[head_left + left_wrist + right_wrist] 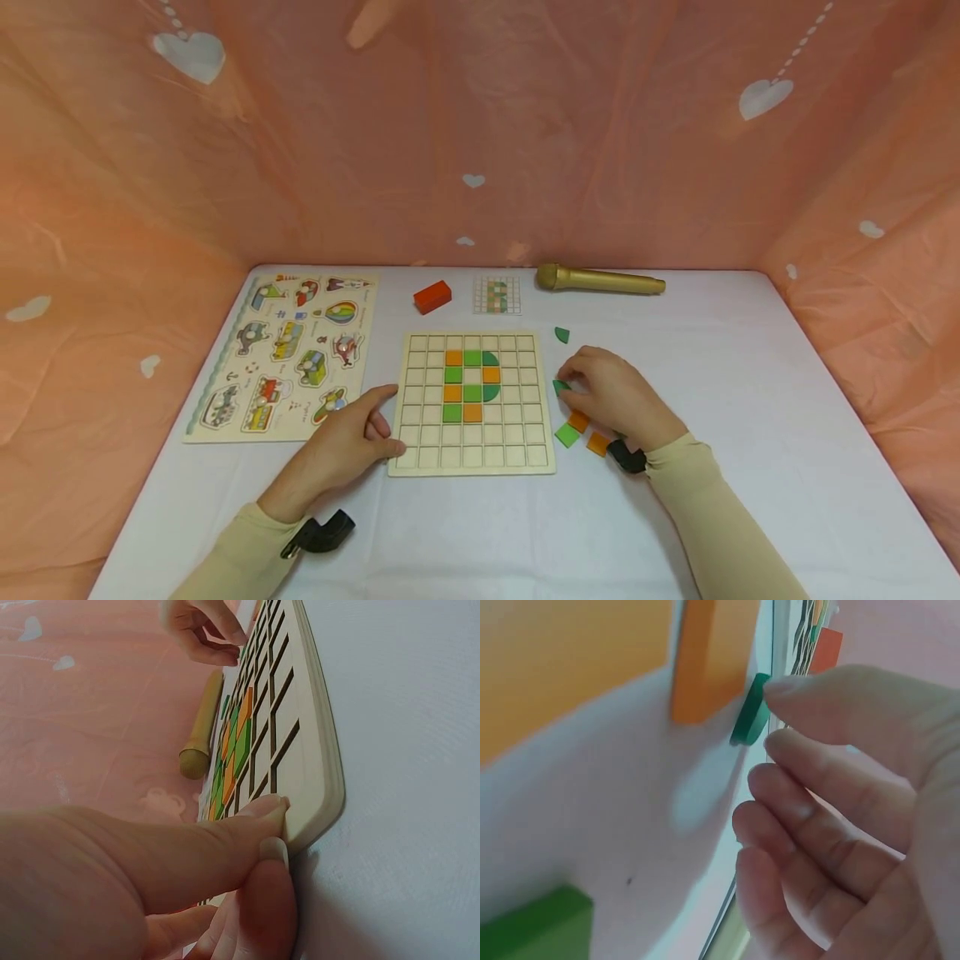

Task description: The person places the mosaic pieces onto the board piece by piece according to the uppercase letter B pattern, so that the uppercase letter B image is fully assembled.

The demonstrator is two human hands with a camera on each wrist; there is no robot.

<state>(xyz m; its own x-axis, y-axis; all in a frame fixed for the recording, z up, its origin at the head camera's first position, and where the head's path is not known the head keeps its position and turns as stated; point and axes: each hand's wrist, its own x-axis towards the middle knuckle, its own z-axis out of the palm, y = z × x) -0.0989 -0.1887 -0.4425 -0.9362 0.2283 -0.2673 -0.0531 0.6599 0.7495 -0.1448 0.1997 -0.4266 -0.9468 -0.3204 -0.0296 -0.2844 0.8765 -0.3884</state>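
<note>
Steadying the grid board (420, 433) seems to be the left hand's (341, 446) job: its thumb and forefinger spread wide, touching the board's left edge, a hold that leaves the coloured tiles (472, 393) set in the board uncovered. Just right of the board, the right hand (611, 396) has a narrow grip — thumb and forefinger pinch a dark green quarter piece (558, 386), probably by the tips because it is so small and thin.

A green tile (567, 436) and two orange tiles (597, 443) lie loose right of the board, likely so that the right hand can reach them without crossing it; a second quarter piece (562, 335) lies off its far right corner. Beyond the board's far edge, a small card (497, 297) lies face up, perhaps there to be looked at over the board.

The right hand partly covers the nearer orange tile and could hide others. Whether the pinched piece is clear of the cloth, I cannot tell. The card's print is too small to read cell by cell. Left of the board, the left hand overlaps a corner of the picture puzzle (298, 390), and its own lower fingers are partly hidden.
</note>
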